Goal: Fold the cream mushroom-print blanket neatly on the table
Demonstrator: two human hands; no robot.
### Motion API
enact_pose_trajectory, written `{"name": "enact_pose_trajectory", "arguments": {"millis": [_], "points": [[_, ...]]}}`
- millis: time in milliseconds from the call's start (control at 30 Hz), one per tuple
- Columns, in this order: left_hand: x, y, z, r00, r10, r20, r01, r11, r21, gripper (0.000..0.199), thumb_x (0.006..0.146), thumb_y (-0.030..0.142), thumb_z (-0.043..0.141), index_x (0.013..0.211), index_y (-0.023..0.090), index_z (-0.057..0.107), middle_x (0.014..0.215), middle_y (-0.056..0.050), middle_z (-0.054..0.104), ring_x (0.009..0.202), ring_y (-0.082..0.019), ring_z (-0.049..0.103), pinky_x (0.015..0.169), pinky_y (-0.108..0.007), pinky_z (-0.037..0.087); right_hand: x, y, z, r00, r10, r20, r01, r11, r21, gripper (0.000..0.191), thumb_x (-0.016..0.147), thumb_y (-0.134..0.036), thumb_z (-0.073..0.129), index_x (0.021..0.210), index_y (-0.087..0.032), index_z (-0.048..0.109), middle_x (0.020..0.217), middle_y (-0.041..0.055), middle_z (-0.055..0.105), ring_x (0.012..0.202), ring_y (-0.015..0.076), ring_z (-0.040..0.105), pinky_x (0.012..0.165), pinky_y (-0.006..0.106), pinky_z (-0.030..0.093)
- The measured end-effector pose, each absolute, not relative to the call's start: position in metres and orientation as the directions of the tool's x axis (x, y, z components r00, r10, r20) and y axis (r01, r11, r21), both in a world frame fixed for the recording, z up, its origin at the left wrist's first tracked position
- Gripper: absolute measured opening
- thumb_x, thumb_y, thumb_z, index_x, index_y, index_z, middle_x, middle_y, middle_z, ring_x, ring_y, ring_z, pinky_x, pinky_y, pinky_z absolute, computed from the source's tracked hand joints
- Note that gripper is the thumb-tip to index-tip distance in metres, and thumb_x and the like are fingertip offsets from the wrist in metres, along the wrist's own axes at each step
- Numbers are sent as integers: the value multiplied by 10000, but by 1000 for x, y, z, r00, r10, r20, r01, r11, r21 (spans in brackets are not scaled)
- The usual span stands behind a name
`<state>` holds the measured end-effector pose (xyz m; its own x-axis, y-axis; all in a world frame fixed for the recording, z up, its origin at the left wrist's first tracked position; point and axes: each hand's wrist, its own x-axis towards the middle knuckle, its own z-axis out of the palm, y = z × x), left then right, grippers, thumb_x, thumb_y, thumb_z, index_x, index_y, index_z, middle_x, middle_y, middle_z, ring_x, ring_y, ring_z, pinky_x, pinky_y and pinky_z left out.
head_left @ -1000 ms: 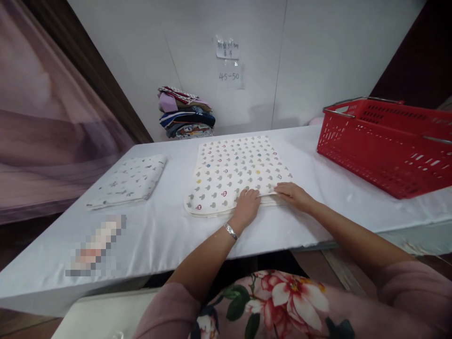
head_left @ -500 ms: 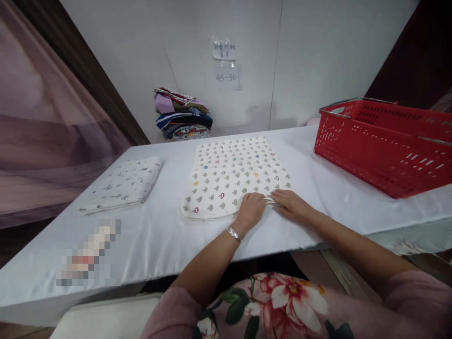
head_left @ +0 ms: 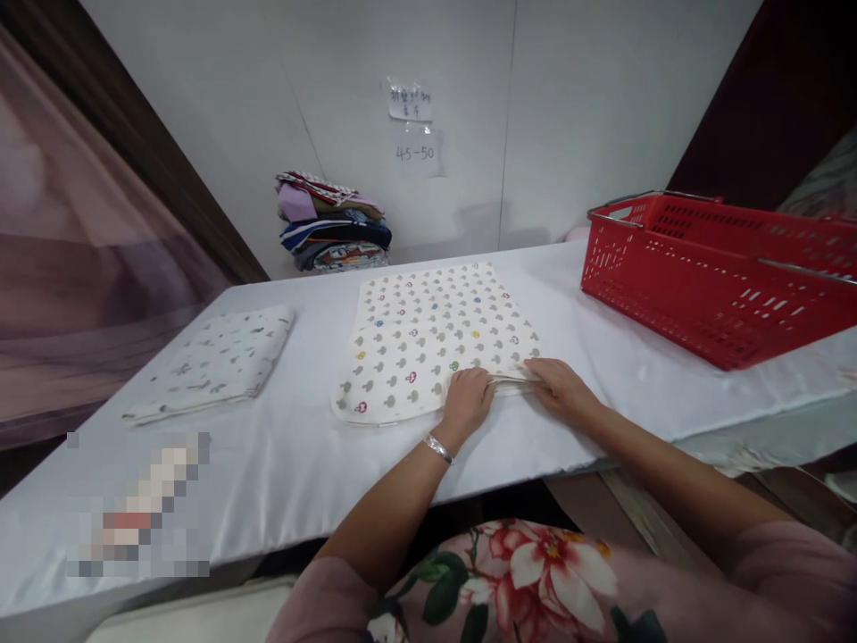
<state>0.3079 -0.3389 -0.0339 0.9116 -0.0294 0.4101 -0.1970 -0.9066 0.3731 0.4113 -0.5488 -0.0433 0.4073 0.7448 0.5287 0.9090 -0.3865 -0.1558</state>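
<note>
Head: mushroom-print cloth (head_left: 428,335); perforated basket (head_left: 669,299)

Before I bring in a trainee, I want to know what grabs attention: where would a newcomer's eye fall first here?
First, probably, on the red basket at the right of the white-covered table. Next, on the mushroom-print cloth lying mid-table, with the left hand and right hand at its near edge. Then on the stack of colourful fabrics by the wall, left of the paper signs.
</note>
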Motion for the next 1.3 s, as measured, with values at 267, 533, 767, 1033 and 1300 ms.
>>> {"name": "enact_pose_trajectory", "arguments": {"millis": [267, 533, 767, 1033, 1300], "points": [[311, -340, -32, 928, 53, 369, -91, -928, 362, 191, 926, 251, 431, 756, 195, 497, 803, -16, 571, 788, -163, 529, 726, -308, 387, 415, -544, -48, 414, 740, 531, 889, -454, -60, 413, 781, -50, 440, 1166, -182, 507, 1239, 139, 583, 1127, 255, 544, 957, 474, 392], [315, -340, -31, 943, 86, 321, -65, -900, 431, 204, 918, 247, 437, 735, 187, 506, 777, -15, 571, 760, -158, 533, 668, -286, 378, 426, -567, -52, 404, 700, 589, 897, -430, -104, 229, 823, -68, 431, 1000, -152, 550, 1247, 157, 578, 994, 235, 604, 859, 414, 472], [315, -340, -30, 946, 88, 313, -60, -899, 433, 199, 911, 247, 450, 733, 185, 514, 780, -16, 574, 764, -162, 534, 683, -293, 390, 424, -562, -49, 387, 718, 579, 913, -385, -132, 187, 858, -132, 440, 972, -170, 583, 1258, 141, 572, 1048, 242, 588, 856, 425, 489], [310, -343, -40, 901, -139, 411, -236, -952, 196, 147, 901, 194, 472, 868, 194, 616, 1061, -55, 592, 1000, -197, 507, 869, -365, 384, 438, -580, -48, 406, 716, 567, 908, -388, -161, 133, 866, -181, 498, 883, -213, 627, 1140, 87, 644, 1169, 246, 521, 927, 464, 471], [308, -343, -43, 875, -267, 404, -289, -957, -6, 185, 898, 147, 465, 782, 187, 604, 849, -50, 571, 857, -195, 491, 797, -355, 378, 434, -580, -39, 403, 778, 482, 914, -362, -181, 158, 858, -181, 514, 769, -215, 639, 1054, 54, 651, 1119, 239, 517, 929, 443, 463]]}}
